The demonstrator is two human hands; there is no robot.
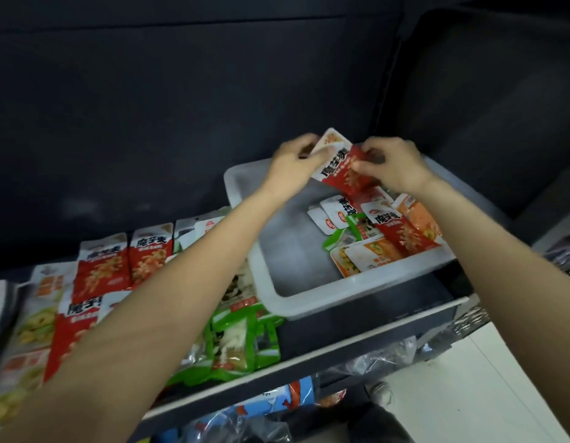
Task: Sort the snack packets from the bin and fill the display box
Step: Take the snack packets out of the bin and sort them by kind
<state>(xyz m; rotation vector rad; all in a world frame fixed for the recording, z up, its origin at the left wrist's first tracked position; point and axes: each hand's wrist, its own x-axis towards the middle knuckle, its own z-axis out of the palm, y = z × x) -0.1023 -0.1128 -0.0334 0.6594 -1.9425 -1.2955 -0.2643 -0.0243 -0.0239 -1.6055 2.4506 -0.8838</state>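
Everything here sits around the white plastic bin [277,292], which rests on a dark shelf [367,318]. Far to the left of the bin, at the shelf's left end, lie pale packets with yellow rings [37,318], blurred. Nearer the bin, still on its left, red packets [98,273] lie in overlapping rows, their white tops pointing away from the person. Just beside the bin's near-left corner sits a heap of green packets [235,340], touching its wall.

Above the bin's far edge, both hands meet on one red packet [341,167], held up off the pile and tilted. The left hand [296,161] pinches its white upper end, thumb on the front and fingers curled behind. The right hand [395,164] grips the packet's right side, fingers [370,155] curled onto the red face.

Inside the bin, the left half shows bare floor. The right half holds the loose packets [383,231]: red, orange and green ones lying jumbled and overlapping.

Below the shelf, to the bin's near side, clear plastic bags [383,356] show.
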